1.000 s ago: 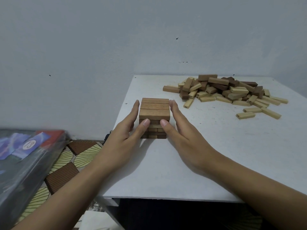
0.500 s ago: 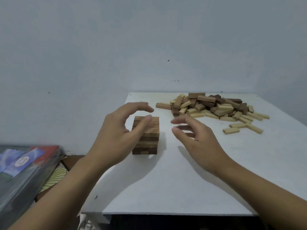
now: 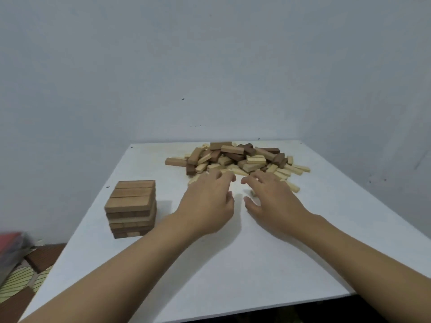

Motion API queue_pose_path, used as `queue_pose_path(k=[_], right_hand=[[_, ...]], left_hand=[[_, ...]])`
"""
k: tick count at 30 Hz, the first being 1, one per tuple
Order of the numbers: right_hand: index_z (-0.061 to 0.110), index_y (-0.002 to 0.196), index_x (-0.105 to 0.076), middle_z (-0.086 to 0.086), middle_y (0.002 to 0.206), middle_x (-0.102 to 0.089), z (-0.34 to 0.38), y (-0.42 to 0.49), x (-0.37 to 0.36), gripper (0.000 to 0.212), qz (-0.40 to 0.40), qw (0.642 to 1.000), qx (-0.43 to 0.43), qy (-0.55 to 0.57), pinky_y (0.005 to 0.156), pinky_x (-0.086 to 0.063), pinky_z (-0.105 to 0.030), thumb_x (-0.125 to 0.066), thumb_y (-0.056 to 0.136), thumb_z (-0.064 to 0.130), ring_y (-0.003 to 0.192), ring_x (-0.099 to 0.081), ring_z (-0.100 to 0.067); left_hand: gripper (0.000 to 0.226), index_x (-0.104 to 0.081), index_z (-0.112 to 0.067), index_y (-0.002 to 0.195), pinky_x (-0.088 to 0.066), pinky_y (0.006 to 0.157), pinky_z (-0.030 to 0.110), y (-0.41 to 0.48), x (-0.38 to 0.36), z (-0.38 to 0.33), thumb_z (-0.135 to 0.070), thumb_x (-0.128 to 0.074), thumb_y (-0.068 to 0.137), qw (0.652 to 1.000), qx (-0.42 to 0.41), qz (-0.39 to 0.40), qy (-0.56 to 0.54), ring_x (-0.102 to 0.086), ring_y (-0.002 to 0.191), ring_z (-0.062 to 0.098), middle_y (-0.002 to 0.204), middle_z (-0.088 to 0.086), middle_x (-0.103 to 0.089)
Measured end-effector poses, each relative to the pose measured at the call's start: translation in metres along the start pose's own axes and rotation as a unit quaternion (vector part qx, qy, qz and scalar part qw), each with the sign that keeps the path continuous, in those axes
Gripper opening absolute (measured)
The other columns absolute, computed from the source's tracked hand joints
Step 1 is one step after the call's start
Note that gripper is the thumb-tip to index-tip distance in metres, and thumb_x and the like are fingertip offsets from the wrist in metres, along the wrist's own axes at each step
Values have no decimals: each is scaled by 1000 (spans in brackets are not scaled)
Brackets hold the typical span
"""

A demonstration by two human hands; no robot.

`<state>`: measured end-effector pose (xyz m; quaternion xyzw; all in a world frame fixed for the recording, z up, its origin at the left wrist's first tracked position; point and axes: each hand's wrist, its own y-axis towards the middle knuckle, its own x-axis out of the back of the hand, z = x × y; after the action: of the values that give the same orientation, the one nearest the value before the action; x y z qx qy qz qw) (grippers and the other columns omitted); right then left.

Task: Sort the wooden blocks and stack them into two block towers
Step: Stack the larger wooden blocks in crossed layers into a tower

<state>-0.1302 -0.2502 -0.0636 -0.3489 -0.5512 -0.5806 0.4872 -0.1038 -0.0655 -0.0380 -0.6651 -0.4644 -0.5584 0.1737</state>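
Observation:
A short tower of brown wooden blocks [image 3: 131, 207] stands several layers high near the left edge of the white table [image 3: 221, 264]. A loose pile of brown and pale blocks [image 3: 238, 159] lies at the far side of the table. My left hand [image 3: 207, 203] and my right hand [image 3: 272, 199] reach side by side toward the near edge of the pile, palms down, fingers loosely spread. Their fingertips are at the nearest pale blocks; neither hand holds anything. Some pale blocks are hidden behind the fingers.
A plain grey wall rises right behind the table. At the lower left, below the table, lie a patterned floor mat [image 3: 16, 280] and a blurred red and grey object [image 3: 9, 248]. The table's near edge runs along the bottom of the view.
Both hands have let go of the brown tower and moved right and forward to the loose pile. The view has turned right, so the tower now sits at the left.

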Motion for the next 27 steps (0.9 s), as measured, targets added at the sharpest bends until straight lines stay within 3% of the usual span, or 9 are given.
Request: queue_pose_path(k=[4, 8, 13, 15, 19, 22, 24, 27], right_hand=[[27, 147, -42, 7, 153, -39, -27, 8, -12, 39, 15, 996, 47, -69, 95, -36, -42, -40, 108, 22, 136, -38, -22], [24, 130, -55, 6, 144, -47, -43, 24, -16, 30, 0, 994, 49, -101, 86, -34, -41, -42, 104, 15, 127, -45, -22], [23, 114, -61, 5, 117, -58, -51, 48, -16, 21, -85, 996, 29, -13, 85, -39, -41, -51, 95, 20, 114, -53, -22], [21, 111, -63, 1, 118, -59, -55, 60, -19, 20, -108, 994, 23, -13, 85, -43, -44, -56, 92, 21, 116, -53, -24], [23, 115, -64, -2, 117, -54, -63, 80, -27, 29, -117, 992, 13, -40, 86, -43, -46, -63, 87, 26, 111, -48, -25], [28, 117, -66, 1, 117, -50, -67, 87, -31, 31, -108, 993, 11, -35, 87, -39, -44, -61, 86, 30, 113, -44, -24], [32, 123, -64, 0, 123, -48, -68, 89, -34, 37, -102, 994, 10, -34, 95, -39, -50, -58, 86, 34, 118, -40, -24], [33, 116, -68, -3, 130, -48, -70, 90, -40, 29, -108, 993, 8, -41, 96, -37, -50, -57, 89, 37, 122, -35, -26]], left_hand=[[48, -40, -25, 148, -33, 109, 47, 42, -28, 1, -19, -43, 100, 998, 48, -19, 42, -31, 140, 26, 152, -1, -38], [56, -37, -25, 150, -26, 109, 49, 76, -48, 1, -10, -43, 96, 997, 49, -29, 43, -20, 148, 23, 161, -5, -27], [61, -38, -29, 151, -27, 101, 46, 104, -66, 7, -12, -46, 93, 995, 25, -65, 73, -26, 144, 19, 154, -12, -38], [59, -43, -28, 148, -25, 92, 42, 111, -70, 11, -13, -50, 92, 993, 22, -82, 78, -32, 140, 20, 149, -12, -45], [52, -55, -26, 137, -22, 89, 40, 119, -79, 18, -8, -51, 89, 993, 12, -96, 65, -37, 133, 22, 139, -8, -48], [40, -70, -27, 113, -16, 86, 35, 121, -78, 22, -4, -53, 85, 991, 11, -131, 37, -42, 124, 18, 124, -10, -53], [33, -75, -28, 101, -16, 88, 35, 121, -77, 22, -6, -57, 84, 988, 13, -155, 25, -47, 120, 14, 120, -13, -58], [24, -75, -31, 88, -13, 83, 33, 120, -74, 20, -15, -57, 83, 984, 17, -176, 9, -55, 110, 11, 109, -17, -65]])
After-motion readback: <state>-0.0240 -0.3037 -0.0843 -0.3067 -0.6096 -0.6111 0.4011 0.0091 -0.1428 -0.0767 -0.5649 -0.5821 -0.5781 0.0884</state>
